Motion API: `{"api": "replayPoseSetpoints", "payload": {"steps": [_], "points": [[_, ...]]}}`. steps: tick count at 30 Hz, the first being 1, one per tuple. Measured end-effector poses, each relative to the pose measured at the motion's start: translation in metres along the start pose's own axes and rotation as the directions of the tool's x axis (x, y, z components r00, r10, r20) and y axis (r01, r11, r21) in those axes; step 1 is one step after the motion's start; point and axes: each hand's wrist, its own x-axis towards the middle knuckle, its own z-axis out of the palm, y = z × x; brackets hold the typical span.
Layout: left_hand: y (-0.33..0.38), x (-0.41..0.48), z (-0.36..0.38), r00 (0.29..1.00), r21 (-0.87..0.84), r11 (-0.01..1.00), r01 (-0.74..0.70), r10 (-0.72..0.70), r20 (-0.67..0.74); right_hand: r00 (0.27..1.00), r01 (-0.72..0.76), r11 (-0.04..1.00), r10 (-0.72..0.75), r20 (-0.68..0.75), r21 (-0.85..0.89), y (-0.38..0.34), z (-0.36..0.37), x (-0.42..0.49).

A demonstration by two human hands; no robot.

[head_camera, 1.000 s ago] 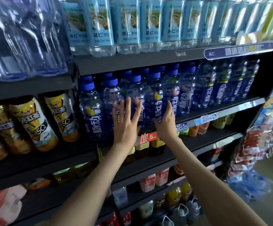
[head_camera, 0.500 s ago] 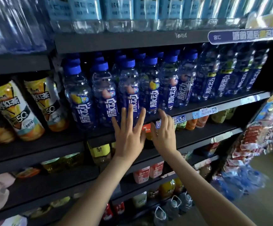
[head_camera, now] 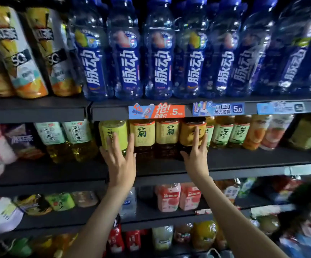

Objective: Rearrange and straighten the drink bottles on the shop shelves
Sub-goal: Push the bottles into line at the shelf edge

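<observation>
Dark shop shelves (head_camera: 244, 159) fill the view; blue-capped drink bottles (head_camera: 162, 58) stand in a row on the upper tier, above orange and blue price tags (head_camera: 156, 111); tea bottles (head_camera: 166, 133) line the tier below; the left hand (head_camera: 120, 162), fingers straight and spread, rests against a yellow-green labelled tea bottle (head_camera: 113, 127); the right hand (head_camera: 195, 161), fingers likewise released, touches an amber-labelled tea bottle (head_camera: 187, 135); neither hand grasps anything.

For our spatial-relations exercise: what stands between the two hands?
Two yellow-label bottles, side by side, between the left hand and right hand; head view.
</observation>
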Motion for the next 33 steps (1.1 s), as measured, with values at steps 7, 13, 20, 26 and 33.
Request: {"api": "replayPoseSetpoints", "payload": {"steps": [7,13,20,26,33], "points": [[-0.013,-0.007,0.013,0.873,-0.17,0.899,0.403,-0.322,0.368,0.998,0.003,1.0,-0.003,-0.056,0.003,0.012,0.015,0.008],[-0.009,0.004,0.017,0.832,-0.081,0.889,0.45,-0.385,0.399,0.999,-0.023,1.0,0.023,-0.032,0.006,0.012,0.014,0.014],[0.007,0.014,0.022,0.802,-0.066,0.868,0.493,-0.424,0.421,0.997,-0.074,0.996,0.073,0.018,0.057,0.004,0.011,0.008],[0.053,0.009,-0.009,0.735,-0.016,0.85,0.526,-0.446,0.511,0.994,-0.041,0.999,0.043,0.105,-0.018,-0.024,-0.007,-0.012],[0.129,0.022,-0.065,0.671,-0.057,0.884,0.464,-0.308,0.674,0.965,0.026,0.999,-0.035,0.258,0.038,-0.029,-0.082,-0.026]]}}
